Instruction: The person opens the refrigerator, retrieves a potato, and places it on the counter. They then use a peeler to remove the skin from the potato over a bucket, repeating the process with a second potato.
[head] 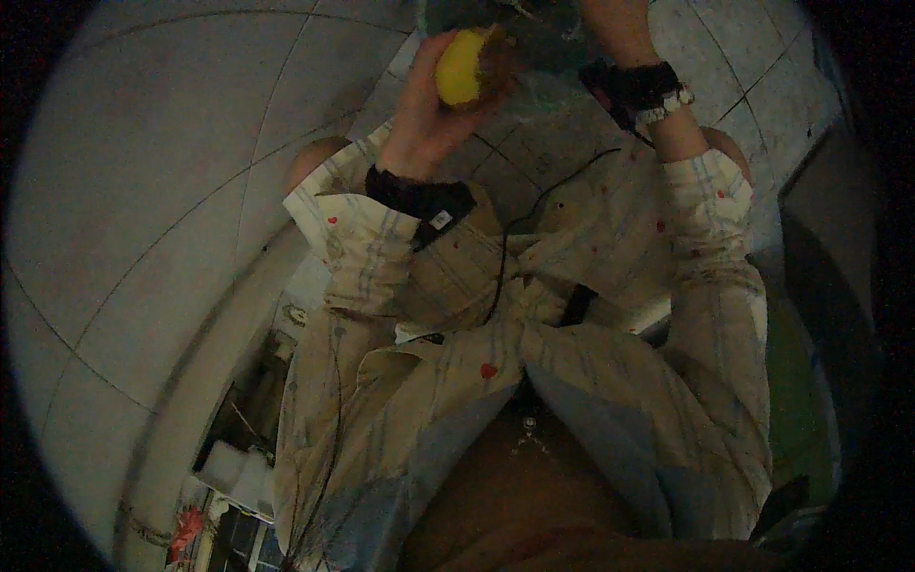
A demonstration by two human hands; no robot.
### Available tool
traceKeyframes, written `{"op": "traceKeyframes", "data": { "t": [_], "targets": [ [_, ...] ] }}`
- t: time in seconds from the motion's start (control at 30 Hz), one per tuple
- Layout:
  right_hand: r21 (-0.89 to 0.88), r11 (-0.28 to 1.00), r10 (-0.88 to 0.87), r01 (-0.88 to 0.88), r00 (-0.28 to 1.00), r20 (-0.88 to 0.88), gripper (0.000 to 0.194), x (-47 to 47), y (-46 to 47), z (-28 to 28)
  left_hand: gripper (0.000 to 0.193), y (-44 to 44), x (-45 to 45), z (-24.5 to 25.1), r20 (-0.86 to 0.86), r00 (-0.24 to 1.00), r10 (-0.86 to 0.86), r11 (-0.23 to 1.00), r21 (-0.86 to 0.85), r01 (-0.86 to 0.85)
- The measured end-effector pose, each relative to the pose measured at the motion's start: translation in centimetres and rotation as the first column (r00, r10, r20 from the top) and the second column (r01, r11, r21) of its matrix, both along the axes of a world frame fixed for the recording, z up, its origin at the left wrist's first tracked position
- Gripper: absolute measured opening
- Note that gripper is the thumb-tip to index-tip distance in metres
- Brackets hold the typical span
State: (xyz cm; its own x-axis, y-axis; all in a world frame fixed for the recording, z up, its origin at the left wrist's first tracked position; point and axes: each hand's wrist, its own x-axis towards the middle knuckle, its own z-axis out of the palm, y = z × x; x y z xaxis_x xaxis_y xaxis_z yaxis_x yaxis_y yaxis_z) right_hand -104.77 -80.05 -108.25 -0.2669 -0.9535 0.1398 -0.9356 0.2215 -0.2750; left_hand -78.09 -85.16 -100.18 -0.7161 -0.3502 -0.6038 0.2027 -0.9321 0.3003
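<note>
My left hand [422,107] is raised near the top of the view, its fingers wrapped around a roundish yellow and brown piece of food [459,68]. Its yellow face looks like bare flesh and the brown side is rough and blurred, so I cannot tell its exact kind. To the right, my right hand [616,32] reaches past the upper edge. The fingers are cut off there, and whatever they may hold is hidden. Below both hands' level is a dark, greenish, see-through plastic bag or lined bin [547,61], too dim to settle.
Black bands circle both wrists, and a thin black cable [505,264] runs over my patterned clothing [586,236]. Pale floor tiles [179,143] spread to the left. A shelf with assorted items [236,465] stands at lower left. Dark furniture [829,236] borders the right side.
</note>
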Motion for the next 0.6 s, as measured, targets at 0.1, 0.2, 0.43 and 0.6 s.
{"op": "traceKeyframes", "data": {
  "t": [0.1, 0.2, 0.43, 0.6],
  "targets": [
    [-0.078, 0.995, -0.036, 0.063, 0.95, 0.31, 0.047, 0.0, 0.5, 0.3, 0.048, -0.9, 0.8, -1.5, -0.065, 0.998, -0.002, 0.998, 0.064, 0.006],
    [-0.158, 0.974, -0.057, 0.161, 0.852, 0.521, 0.048, 2.1, 1.2, 1.5, 0.049, -1.3, 0.7, -2.1, -0.028, 0.998, -0.059, 0.994, -0.088, 0.057],
    [-0.117, 0.988, -0.022, 0.104, 0.831, 0.556, 0.048, 6.6, 1.2, 3.4, 0.043, 0.3, -0.3, -0.9, 0.147, 0.988, 0.038, 0.99, -0.138, -0.017],
    [-0.269, 0.849, 0.011, 0.454, 0.495, 0.869, 0.048, 4.6, 0.5, 3.1, 0.043, -1.5, 1.0, -3.2, -0.268, 0.963, -0.012, 0.989, 0.14, 0.051]
  ]
}}
